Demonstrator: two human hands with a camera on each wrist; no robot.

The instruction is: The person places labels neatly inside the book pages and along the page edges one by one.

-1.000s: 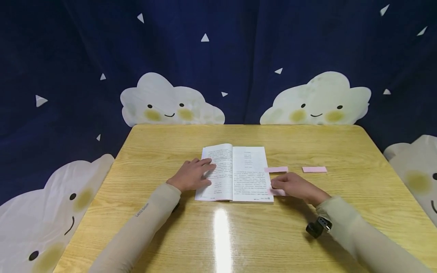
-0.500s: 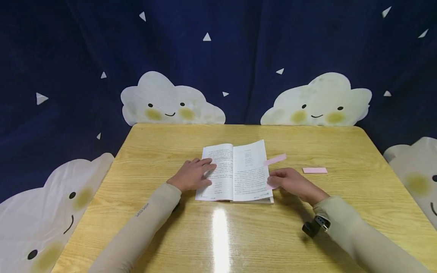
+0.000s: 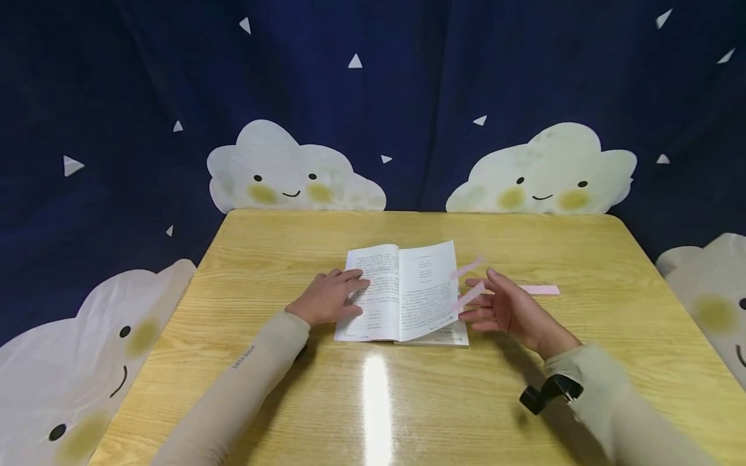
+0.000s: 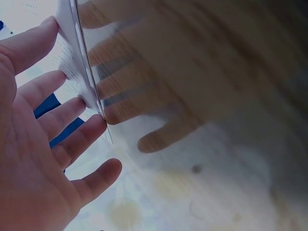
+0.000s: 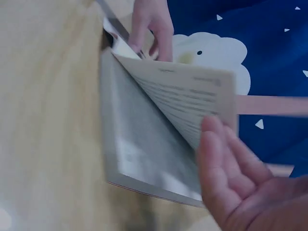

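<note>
An open book (image 3: 373, 291) lies on the table, its right-hand page (image 3: 428, 278) raised off the pages beneath. Two pink paper strips stick out from that page's outer edge: an upper strip (image 3: 468, 267) and a lower strip (image 3: 469, 296). My left hand (image 3: 327, 299) rests on the left page with fingers spread. At the lifted page's edge is my right hand (image 3: 515, 314), fingers extended and palm turned toward the book. In the right wrist view its fingertips (image 5: 211, 126) are against or very near the page; exact contact is unclear.
Another pink strip (image 3: 542, 290) lies on the wooden table (image 3: 466, 401) right of the book, partly behind the right hand. A dark blue curtain (image 3: 408, 84) with white clouds hangs behind the table's far edge.
The right page has risen off the book, tilting its strips upward. My right hand has stopped pinching at the lower strip and opened its fingers. The left hand has stayed put.
</note>
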